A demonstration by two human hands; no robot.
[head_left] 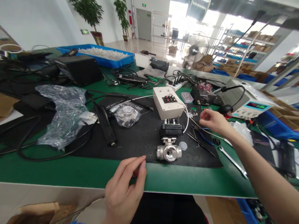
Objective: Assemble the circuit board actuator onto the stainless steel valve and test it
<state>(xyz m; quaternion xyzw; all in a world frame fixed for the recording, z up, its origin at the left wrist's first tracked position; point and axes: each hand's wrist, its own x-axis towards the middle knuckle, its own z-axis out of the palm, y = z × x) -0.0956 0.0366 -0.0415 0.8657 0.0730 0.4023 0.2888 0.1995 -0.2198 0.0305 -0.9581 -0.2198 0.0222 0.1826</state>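
Note:
My left hand (126, 186) is at the bench's front edge, thumb and fingertips pressed together. Whatever may be in that pinch is hidden. Just right of it stands a steel valve (170, 152) with a black actuator (171, 129) on top and a white cable running up from it. My right hand (215, 120) reaches over the mat's right side, its fingertips pinched beside loose small hardware (192, 112); anything between them is too small to make out. Below that hand lie blue-handled pliers (205, 137) and black tweezers (201, 144). A small clear cap (183, 145) sits beside the valve.
Behind the valve stands a beige switch box (168, 105). A box of screws (187, 97), a black station (203, 95) and a power supply (247, 99) stand at the right. A wrench (233, 162) lies in front. Leftward are a black electric screwdriver (105, 126), a bagged part (128, 114) and bubble wrap (62, 115).

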